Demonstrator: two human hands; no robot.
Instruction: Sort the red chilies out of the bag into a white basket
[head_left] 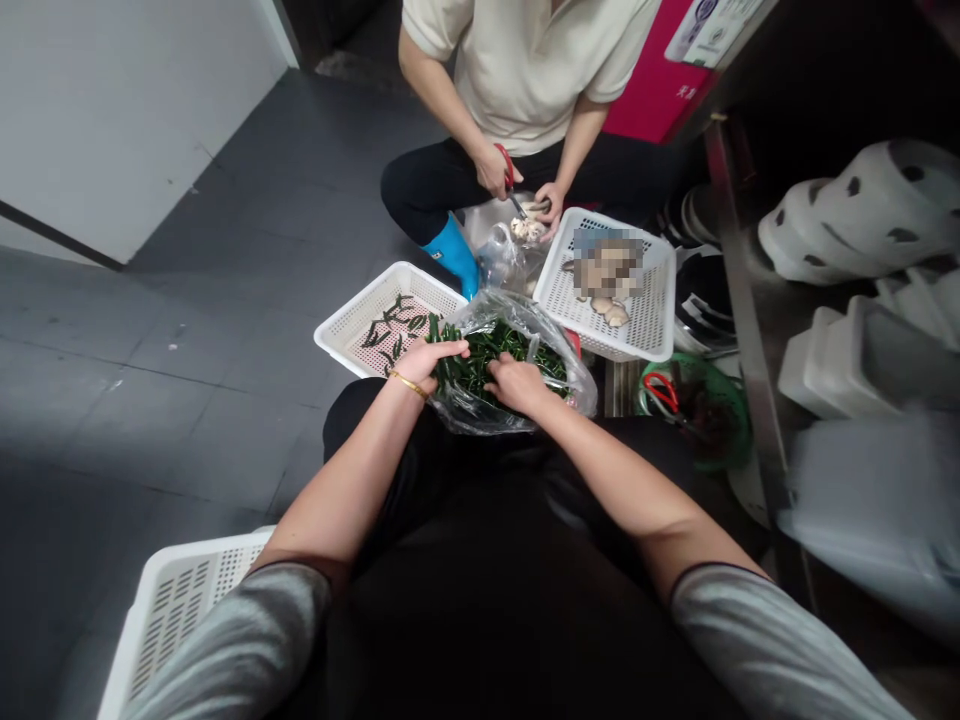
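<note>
left hand (pixel 421 362): at the 9 o'clock edge of the clear plastic bag (pixel 517 370), fingers curled over green peppers (pixel 487 355); gold bracelet (pixel 409 383) on wrist.
right hand (pixel 516 385): inside the bag mouth on the peppers, fingers bent; what it grips, can't tell, fingertips hidden.
bag: on the floor just past the knees, centre frame; contents partly masked by glare.
left basket (pixel 352 325): white, 10 o'clock of the bag, a few peppers inside.
right basket (pixel 645 300): white, 2 o'clock, pale pieces, partly blurred out.
near basket (pixel 172 600): 7 o'clock, cut off by the frame.
co-worker: sits at 12 o'clock, hand with red scissors (pixel 508 170); head cut off.
green bowl (pixel 705 405): 3 o'clock, contents dark, unclear.
</note>
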